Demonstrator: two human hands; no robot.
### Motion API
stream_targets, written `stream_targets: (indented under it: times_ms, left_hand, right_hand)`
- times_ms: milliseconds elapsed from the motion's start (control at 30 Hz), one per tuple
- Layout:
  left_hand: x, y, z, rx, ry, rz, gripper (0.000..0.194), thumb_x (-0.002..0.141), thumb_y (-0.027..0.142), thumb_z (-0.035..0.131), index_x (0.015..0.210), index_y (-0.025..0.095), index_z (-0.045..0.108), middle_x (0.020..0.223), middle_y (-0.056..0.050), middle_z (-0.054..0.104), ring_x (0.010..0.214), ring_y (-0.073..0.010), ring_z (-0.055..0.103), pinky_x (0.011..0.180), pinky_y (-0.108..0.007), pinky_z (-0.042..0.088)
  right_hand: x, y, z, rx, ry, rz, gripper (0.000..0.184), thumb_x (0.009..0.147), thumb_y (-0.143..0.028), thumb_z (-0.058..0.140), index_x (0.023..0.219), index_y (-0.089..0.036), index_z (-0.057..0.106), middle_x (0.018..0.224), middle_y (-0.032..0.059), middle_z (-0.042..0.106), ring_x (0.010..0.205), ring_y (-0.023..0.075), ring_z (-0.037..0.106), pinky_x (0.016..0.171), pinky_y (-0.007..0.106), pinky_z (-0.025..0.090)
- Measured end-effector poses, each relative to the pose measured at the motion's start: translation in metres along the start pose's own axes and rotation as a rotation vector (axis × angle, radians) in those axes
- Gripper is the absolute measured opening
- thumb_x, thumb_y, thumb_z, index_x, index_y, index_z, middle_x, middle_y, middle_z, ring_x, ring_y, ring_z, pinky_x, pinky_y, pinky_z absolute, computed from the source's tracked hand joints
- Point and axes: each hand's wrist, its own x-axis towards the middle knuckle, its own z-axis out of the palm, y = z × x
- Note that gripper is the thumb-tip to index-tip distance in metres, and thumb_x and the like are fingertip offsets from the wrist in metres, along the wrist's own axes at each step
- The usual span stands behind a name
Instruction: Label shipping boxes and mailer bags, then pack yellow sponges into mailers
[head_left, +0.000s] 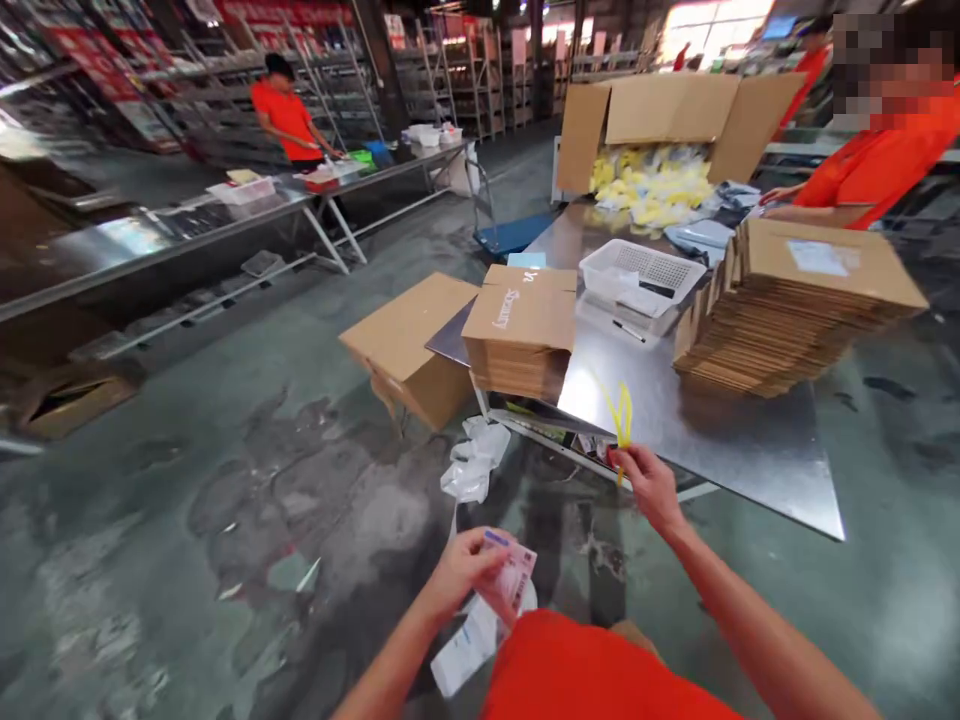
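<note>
Close to my body, my left hand [469,570] is closed on a small pinkish printed label [517,575]. Below it hangs a longer white printed paper strip [466,648]; whether the two are joined is hidden. My right hand [651,488] pinches several thin yellow strips [624,415] at the near edge of the metal table [757,460]. A small red bit shows beside its fingertips, too small to name. On the table beyond lie a black pen [628,331] and a white plastic basket [641,270] with papers and a dark object inside.
Flat cardboard stacks stand left [525,330] and right [810,310] on the table. Behind is a large open carton [671,110] of yellow-and-white packets. A closed carton [420,340] and a plastic bag [474,460] are left. Co-workers in orange stand at right [877,165] and far left [289,115].
</note>
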Motion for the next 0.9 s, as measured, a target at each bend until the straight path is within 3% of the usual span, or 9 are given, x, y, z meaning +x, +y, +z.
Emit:
stream_targets:
  times_ms: [133,267,400,467,567,633,733,800,900]
  left_hand:
    - [0.026,0.015,-0.005,-0.014,-0.047,-0.003,0.041,0.061,0.052,0.08,0.074,0.015,0.07,0.063,-0.003,0.065,0.068,-0.0192,0.06,0.062,-0.027,0.044]
    - [0.054,0.035,-0.01,-0.081,-0.011,0.013,0.044,0.062,0.055,0.08,0.075,0.015,0.065,0.065,0.0,0.062,0.064,-0.0141,0.054,0.062,-0.023,0.041]
    - [0.072,0.077,-0.009,-0.025,0.031,0.094,0.042,0.069,0.055,0.075,0.073,0.016,0.061,0.062,0.003,0.054,0.059,-0.0103,0.045,0.058,-0.021,0.035]
    - [0.079,0.105,-0.004,0.051,0.078,0.164,0.036,0.073,0.05,0.072,0.07,0.016,0.061,0.063,0.003,0.053,0.06,-0.0105,0.044,0.057,-0.021,0.034]
    - [0.095,0.149,0.007,0.14,0.145,0.224,0.029,0.071,0.043,0.07,0.066,0.016,0.061,0.061,0.002,0.054,0.06,-0.0117,0.045,0.057,-0.022,0.035]
    - [0.11,0.172,0.016,0.139,0.186,0.241,0.026,0.069,0.04,0.069,0.065,0.016,0.061,0.06,0.001,0.056,0.06,-0.0126,0.046,0.057,-0.022,0.036]
    - [0.13,0.195,0.027,0.128,0.258,0.275,0.023,0.068,0.039,0.068,0.065,0.016,0.064,0.062,0.0,0.059,0.062,-0.0141,0.049,0.06,-0.024,0.039]
    - [0.138,0.201,0.031,0.12,0.291,0.29,0.023,0.067,0.039,0.069,0.066,0.017,0.067,0.062,-0.001,0.061,0.062,-0.0148,0.05,0.06,-0.025,0.04]
    - [0.146,0.199,0.026,0.075,0.287,0.283,0.023,0.064,0.04,0.072,0.066,0.017,0.07,0.063,-0.002,0.062,0.062,-0.0156,0.049,0.06,-0.027,0.039]
  right_hand:
    - [0.084,0.017,-0.03,-0.384,0.221,0.107,0.033,0.093,-0.044,0.043,0.095,-0.017,0.063,0.089,0.0074,0.07,0.08,0.0194,0.063,0.072,0.028,0.044]
    - [0.137,0.055,-0.053,-0.867,-0.029,0.301,0.027,0.095,-0.028,0.041,0.099,-0.015,0.064,0.096,0.0128,0.071,0.081,0.0198,0.064,0.067,0.028,0.041]
    - [0.148,0.082,-0.058,-0.884,-0.142,0.373,0.018,0.089,-0.026,0.055,0.088,-0.013,0.067,0.077,0.0127,0.07,0.072,0.0208,0.065,0.063,0.028,0.044]
    - [0.154,0.076,-0.056,-0.878,-0.162,0.352,0.02,0.088,-0.027,0.058,0.095,-0.01,0.067,0.088,0.0168,0.07,0.084,0.0239,0.066,0.072,0.031,0.048]
    - [0.175,0.031,-0.044,-0.756,-0.073,0.187,0.032,0.093,-0.03,0.05,0.116,-0.011,0.062,0.117,0.0185,0.065,0.105,0.0256,0.062,0.087,0.036,0.048]
    - [0.188,-0.022,-0.029,-0.448,-0.017,-0.02,0.034,0.095,-0.037,0.047,0.116,-0.016,0.062,0.112,0.0131,0.068,0.093,0.0219,0.063,0.083,0.034,0.05]
    - [0.193,-0.106,-0.004,-0.004,-0.501,-0.289,0.033,0.092,-0.047,0.052,0.111,-0.023,0.065,0.103,0.006,0.069,0.079,0.0163,0.062,0.067,0.027,0.05]
    - [0.188,-0.143,0.012,0.07,-0.75,-0.394,0.03,0.091,-0.047,0.055,0.102,-0.022,0.067,0.09,0.004,0.069,0.072,0.0147,0.059,0.062,0.024,0.047]
    - [0.194,-0.159,0.031,0.039,-0.837,-0.459,0.025,0.091,-0.039,0.052,0.083,-0.02,0.066,0.074,0.0025,0.064,0.065,0.0133,0.055,0.058,0.023,0.041]
